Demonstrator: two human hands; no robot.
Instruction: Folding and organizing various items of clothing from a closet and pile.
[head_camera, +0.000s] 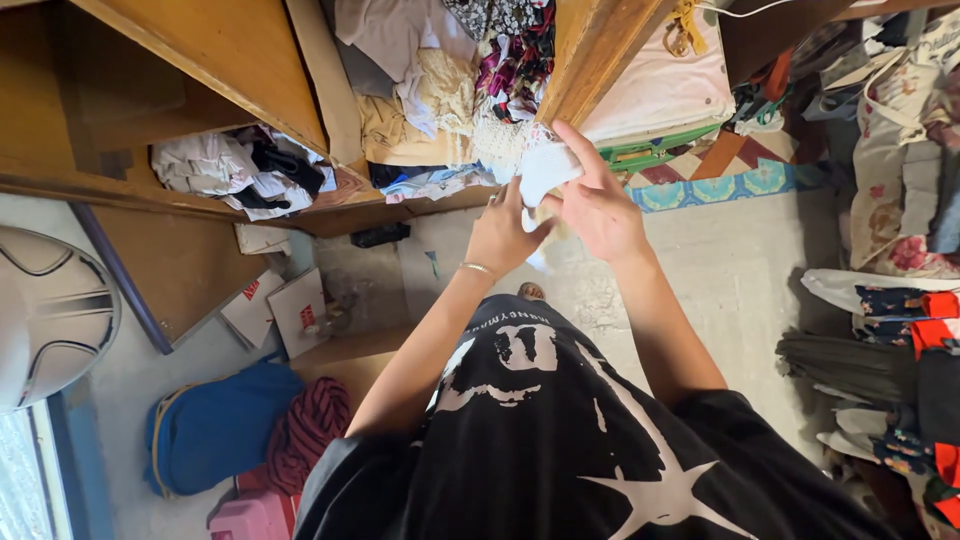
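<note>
— Nearest the camera, what is showing?

— Black printed shirt is filling the near edge, and both forearms are reaching far from it over a pale concrete floor.

— What are the hands doing?

— Left hand and right hand are pinching a small white cloth together, fingers closed on it, just in front of the wooden wardrobe.

— And the room?

— Crumpled clothes are spilling off the shelves. Folded clothes are lying at the right, a blue bag is sitting near left, and a fan is standing at the left edge.
</note>
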